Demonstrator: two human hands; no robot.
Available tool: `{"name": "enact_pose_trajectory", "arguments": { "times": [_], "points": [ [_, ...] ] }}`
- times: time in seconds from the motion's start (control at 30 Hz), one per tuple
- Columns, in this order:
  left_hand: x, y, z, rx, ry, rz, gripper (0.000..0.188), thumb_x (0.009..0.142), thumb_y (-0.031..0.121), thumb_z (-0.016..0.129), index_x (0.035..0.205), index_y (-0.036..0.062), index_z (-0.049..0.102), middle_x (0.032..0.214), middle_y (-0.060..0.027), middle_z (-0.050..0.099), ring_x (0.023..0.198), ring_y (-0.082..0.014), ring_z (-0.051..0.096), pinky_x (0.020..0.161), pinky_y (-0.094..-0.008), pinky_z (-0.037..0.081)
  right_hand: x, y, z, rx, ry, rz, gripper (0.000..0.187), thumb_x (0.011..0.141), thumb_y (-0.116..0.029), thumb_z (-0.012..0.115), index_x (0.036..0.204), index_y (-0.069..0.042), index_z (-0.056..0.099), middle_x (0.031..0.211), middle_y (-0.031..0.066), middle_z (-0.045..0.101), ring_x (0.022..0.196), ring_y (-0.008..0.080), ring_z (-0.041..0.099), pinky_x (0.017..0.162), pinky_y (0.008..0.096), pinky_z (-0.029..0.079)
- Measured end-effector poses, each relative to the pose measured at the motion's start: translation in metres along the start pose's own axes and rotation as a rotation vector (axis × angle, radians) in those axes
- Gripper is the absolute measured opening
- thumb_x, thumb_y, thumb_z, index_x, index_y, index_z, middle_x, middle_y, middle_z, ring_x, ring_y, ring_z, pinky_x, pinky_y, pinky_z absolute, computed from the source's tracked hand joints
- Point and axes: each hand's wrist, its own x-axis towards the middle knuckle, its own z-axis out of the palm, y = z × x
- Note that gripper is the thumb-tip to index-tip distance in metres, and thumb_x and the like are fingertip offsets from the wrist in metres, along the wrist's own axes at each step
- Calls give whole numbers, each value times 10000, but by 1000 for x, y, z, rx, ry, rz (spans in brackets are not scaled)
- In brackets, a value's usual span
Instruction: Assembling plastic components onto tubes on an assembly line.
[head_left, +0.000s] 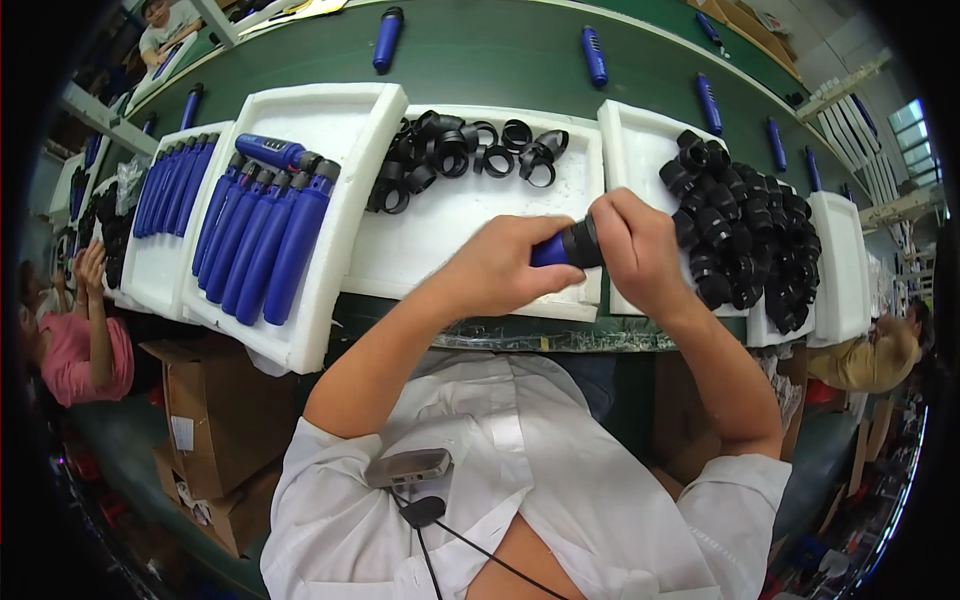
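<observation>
A blue cylindrical handle with a black end [566, 249] lies level between my two hands, above the middle white foam tray [400, 262]. My left hand [497, 262] is wrapped round its blue body, thumb along the near side. On its black end my right hand [640, 245] is closed, with the fingers hiding the tip. Loose black rings [452, 150] lie in the far part of the middle tray. To the right, a foam tray holds a heap of black ring-shaped caps [735, 215]. Several blue handles [262, 240] rest in the tilted foam tray on the left.
More blue handles [178, 185] fill a tray farther left. Single blue handles [388, 42] stand or lie along the green bench [480, 60]. Cardboard boxes [215, 420] are below the bench at left. Co-workers sit at both sides, one in a pink shirt [90, 350].
</observation>
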Motion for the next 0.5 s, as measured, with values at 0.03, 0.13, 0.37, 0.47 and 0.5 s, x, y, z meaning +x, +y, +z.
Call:
{"name": "enact_pose_trajectory", "arguments": {
  "times": [0.03,0.13,0.37,0.47,0.5],
  "points": [
    [2,1,2,263,69,81,421,815,241,784,1136,37,603,899,-158,660,825,-360,644,729,-450,508,2,1,1,-23,-38,301,331,988,-271,537,893,37,614,721,190,618,648,301,636,616,394,504],
    [10,4,4,400,77,23,391,814,224,785,1114,32,621,875,-167,665,819,-363,647,709,-440,516,1,2,0,192,-148,600,337,983,-277,546,878,35,619,689,180,594,630,298,625,608,403,501],
    [14,13,2,156,-46,44,418,826,278,766,1138,26,652,930,-186,702,841,-366,665,756,-416,525,-4,3,-7,36,93,50,273,965,-214,556,853,25,627,719,189,611,619,266,631,570,393,494],
    [18,17,3,396,55,12,403,830,266,765,1138,27,659,917,-178,701,827,-328,671,751,-403,521,-1,1,-12,281,-101,740,211,958,-143,531,858,15,630,752,193,600,635,332,610,589,397,498],
    [18,18,3,344,85,55,397,833,259,764,1138,25,664,906,-169,703,815,-301,676,748,-391,521,-1,1,-13,175,-26,440,234,967,-162,516,864,14,631,755,196,600,639,332,611,588,398,498]
  ]
}}
